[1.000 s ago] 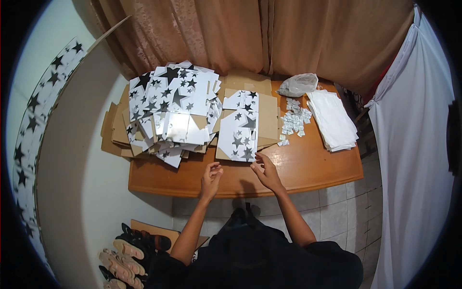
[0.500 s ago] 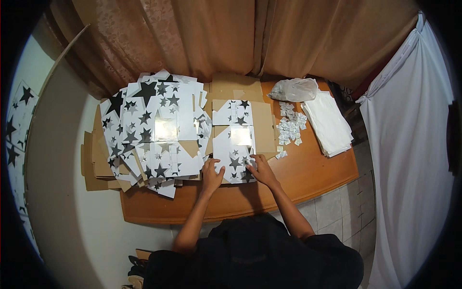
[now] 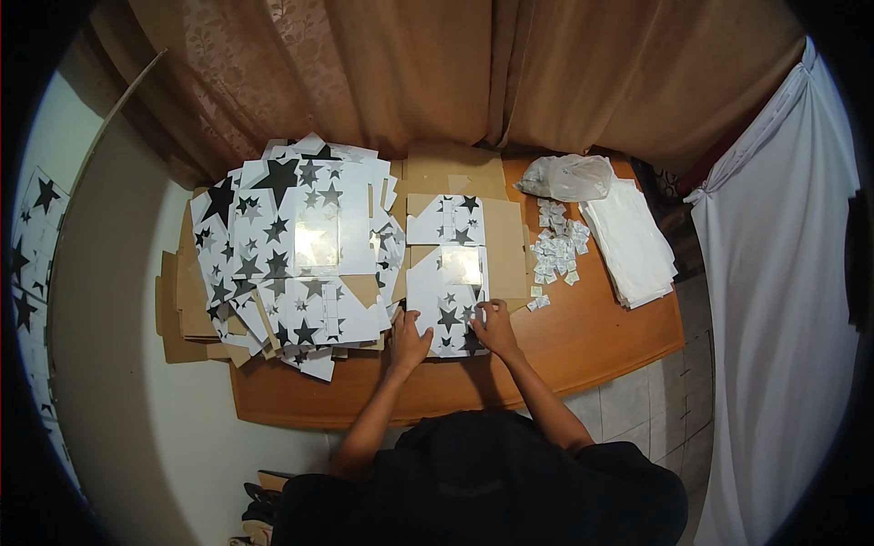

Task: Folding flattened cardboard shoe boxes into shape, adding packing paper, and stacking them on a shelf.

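Observation:
A flat white box blank (image 3: 425, 273) printed with black and grey stars lies in front of me, with a clear window (image 3: 461, 264) in it. Under it are brown cardboard sheets (image 3: 505, 241). My left hand (image 3: 411, 342) rests at the blank's left edge near its front, thumb apart from the fingers. At the opposite edge, my right hand (image 3: 496, 329) touches the blank with fingers bent and spread. Neither hand lifts anything off the pile.
To the left is a tall, uneven pile of similar star-printed blanks (image 3: 355, 218). On the right of the wooden table (image 3: 583, 337) lie small white packets (image 3: 555, 246), a translucent plastic bag (image 3: 574, 175) and stacked white sheets (image 3: 628, 241). Brown curtains (image 3: 401, 73) hang behind.
The whole view has shifted slightly, so the table sits a little lower. My hands stay at the blank's two sides; the right fingers look a little more bent.

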The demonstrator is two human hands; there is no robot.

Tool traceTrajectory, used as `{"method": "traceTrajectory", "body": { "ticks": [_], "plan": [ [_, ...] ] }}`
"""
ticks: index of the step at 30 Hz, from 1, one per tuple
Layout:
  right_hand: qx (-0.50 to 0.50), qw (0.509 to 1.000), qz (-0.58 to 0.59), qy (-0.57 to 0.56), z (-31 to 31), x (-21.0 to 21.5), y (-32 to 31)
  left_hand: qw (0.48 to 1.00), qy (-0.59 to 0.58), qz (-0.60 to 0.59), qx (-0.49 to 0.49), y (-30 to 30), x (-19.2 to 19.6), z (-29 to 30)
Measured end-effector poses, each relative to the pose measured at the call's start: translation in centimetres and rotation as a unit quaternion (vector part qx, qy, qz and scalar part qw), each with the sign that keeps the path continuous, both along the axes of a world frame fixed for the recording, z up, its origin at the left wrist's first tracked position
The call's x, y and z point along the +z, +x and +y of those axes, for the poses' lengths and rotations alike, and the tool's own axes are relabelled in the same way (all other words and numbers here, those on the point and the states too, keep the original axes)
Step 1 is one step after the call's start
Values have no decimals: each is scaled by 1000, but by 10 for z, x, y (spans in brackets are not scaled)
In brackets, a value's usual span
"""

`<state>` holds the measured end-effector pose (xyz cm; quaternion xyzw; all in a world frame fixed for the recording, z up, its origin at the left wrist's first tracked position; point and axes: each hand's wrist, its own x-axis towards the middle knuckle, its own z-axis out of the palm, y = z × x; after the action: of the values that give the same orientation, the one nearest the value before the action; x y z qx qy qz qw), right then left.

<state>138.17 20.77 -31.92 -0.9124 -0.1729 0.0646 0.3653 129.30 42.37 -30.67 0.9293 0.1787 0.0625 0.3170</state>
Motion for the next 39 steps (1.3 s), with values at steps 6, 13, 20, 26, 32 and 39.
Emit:
{"method": "traceTrajectory", "body": {
  "ticks": [6, 13, 20, 26, 32, 39],
  "plan": [
    [-10, 995, 46, 85, -4, -7, -1, 984, -172, 44, -18, 0, -16, 4],
    [-84, 952, 165, 243, -14, 14, 10, 998, -67, 6, 17, 0, -5, 1],
    [-63, 851, 268, 446, -33, 60, 23, 934, -343, -5, 99, 14, 15, 5],
    [-59, 896, 210, 387, -59, 88, 28, 830, -543, -90, 91, 17, 74, 0],
    [-102, 956, 51, 271, -72, 153, 20, 866, -474, -158, -5, 23, 162, -35],
    [-93, 970, 52, 221, -59, 216, -5, 957, -101, -242, -120, 24, 208, -108]
  ]
}}
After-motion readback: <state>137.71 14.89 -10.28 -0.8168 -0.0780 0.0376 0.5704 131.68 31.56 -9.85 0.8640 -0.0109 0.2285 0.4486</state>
